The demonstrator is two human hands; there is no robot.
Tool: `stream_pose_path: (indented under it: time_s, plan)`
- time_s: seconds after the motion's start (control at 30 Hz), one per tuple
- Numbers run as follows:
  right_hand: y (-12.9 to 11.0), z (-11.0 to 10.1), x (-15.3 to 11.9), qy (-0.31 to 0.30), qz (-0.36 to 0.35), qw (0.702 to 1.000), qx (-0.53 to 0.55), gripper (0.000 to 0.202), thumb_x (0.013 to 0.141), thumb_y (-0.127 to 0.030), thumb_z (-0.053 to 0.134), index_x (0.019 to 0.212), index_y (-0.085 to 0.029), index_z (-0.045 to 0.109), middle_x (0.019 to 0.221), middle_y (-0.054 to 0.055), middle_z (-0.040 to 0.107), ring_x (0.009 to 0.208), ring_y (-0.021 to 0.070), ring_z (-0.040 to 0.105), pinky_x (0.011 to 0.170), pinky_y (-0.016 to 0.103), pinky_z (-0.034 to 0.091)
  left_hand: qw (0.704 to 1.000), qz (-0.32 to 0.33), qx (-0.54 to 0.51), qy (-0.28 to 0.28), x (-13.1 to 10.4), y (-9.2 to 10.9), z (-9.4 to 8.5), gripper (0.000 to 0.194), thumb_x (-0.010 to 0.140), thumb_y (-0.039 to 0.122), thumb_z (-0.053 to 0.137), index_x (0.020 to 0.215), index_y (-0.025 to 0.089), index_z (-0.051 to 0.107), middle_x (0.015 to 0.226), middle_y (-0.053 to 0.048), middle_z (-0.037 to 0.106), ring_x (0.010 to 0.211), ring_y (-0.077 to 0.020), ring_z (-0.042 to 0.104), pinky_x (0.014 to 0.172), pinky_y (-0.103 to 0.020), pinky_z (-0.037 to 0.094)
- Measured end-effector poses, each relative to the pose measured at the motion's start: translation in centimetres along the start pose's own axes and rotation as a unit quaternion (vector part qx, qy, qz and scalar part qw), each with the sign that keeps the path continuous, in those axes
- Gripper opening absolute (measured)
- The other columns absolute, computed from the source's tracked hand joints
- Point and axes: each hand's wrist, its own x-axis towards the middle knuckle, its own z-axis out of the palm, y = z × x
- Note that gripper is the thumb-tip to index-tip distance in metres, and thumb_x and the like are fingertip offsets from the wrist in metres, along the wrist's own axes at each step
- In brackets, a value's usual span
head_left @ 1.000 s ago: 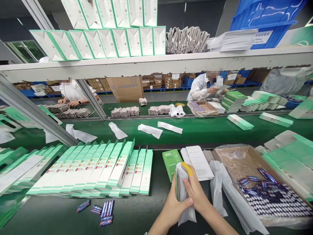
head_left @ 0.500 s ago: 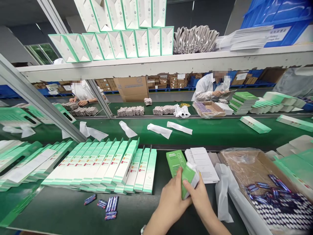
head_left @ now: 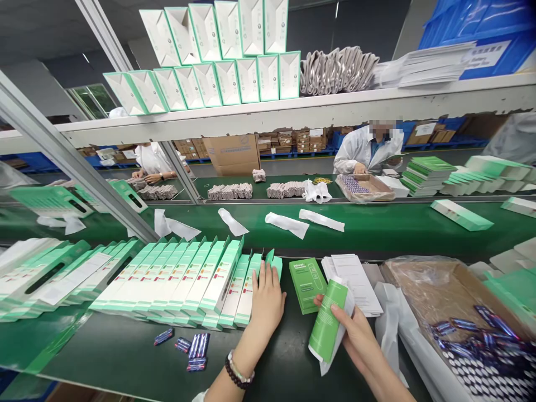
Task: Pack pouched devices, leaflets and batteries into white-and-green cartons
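My left hand (head_left: 267,296) lies over the rightmost box of a row of white and green boxes (head_left: 209,273), fingers extended near its raised green flap. In my right hand (head_left: 355,329) is a green booklet (head_left: 326,321), curved round, with white paper against it. Behind it, a stack of green booklets (head_left: 305,279) rests on the dark green table, beside white printed sheets (head_left: 354,279). Several batteries (head_left: 199,346) lie in front of the box row.
A plastic-lined carton of batteries (head_left: 419,279) stands at the right, with white sleeves (head_left: 387,312) beside it. White pouches (head_left: 287,224) lie on the green belt (head_left: 377,223). A shelf (head_left: 251,120) spans above. Two people sit across.
My left hand has let go of the green booklet and moved left to the end box. My right hand still holds the booklet, now lower and more open to view. The camera view has shifted slightly.
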Motion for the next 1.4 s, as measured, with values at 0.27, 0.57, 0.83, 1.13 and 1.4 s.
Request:
stream_pose_path:
  time_s: [0.27,0.57,0.83,1.13,1.4]
  plan:
    - [-0.5,-0.8,0.0,-0.041,0.010,0.999,0.019,0.072,0.063,-0.044,0.084,0.123,-0.018,0.053,0.119,0.016,0.068,0.117,0.0348,0.060,0.096,0.048,0.048,0.983,-0.115,-0.084,-0.120,-0.5,2.6,1.2,0.077,0.083,0.012,0.056,0.150,0.001,0.019,0.154,-0.027,0.026,0.139,-0.0442,0.030,0.104,-0.060,0.038]
    - [-4.6,-4.2,2.0,-0.049,-0.019,0.996,0.066,0.047,0.068,-0.036,0.082,0.108,-0.016,0.064,0.105,0.012,0.073,0.097,0.0321,0.070,0.089,0.049,0.055,0.858,-0.071,-0.498,-0.106,-3.7,1.1,-5.5,0.076,0.077,0.014,0.057,0.146,0.023,0.027,0.141,-0.011,0.047,0.125,-0.0290,0.049,0.103,-0.039,0.041]
    - [-10.0,0.5,2.7,-0.142,-0.111,0.978,0.109,0.030,0.085,-0.034,0.067,0.111,-0.019,0.063,0.112,0.011,0.071,0.104,0.0276,0.068,0.089,0.042,0.057,0.534,0.000,-0.814,-0.231,-6.0,4.2,-4.4,0.077,0.074,0.034,0.076,0.138,0.023,0.034,0.125,-0.012,0.056,0.109,-0.0290,0.060,0.087,-0.036,0.048]
    - [-7.3,0.7,4.0,-0.252,-0.084,0.964,0.001,0.036,0.085,-0.038,0.067,0.112,-0.017,0.057,0.098,0.013,0.073,0.093,0.0271,0.070,0.076,0.039,0.059,0.435,0.030,-0.853,-0.288,-6.4,5.0,-3.3,0.086,0.075,0.038,0.076,0.142,0.025,0.024,0.118,-0.017,0.063,0.100,-0.0352,0.067,0.080,-0.044,0.050]
    - [-6.3,0.3,2.6,-0.301,-0.142,0.898,-0.287,0.063,0.082,-0.038,0.070,0.136,-0.021,0.042,0.129,0.012,0.058,0.121,0.0288,0.055,0.099,0.046,0.048,0.464,0.005,-0.845,-0.266,-5.4,5.1,-3.1,0.090,0.072,0.043,0.079,0.141,0.025,0.025,0.115,-0.017,0.065,0.089,-0.0309,0.071,0.071,-0.038,0.055]
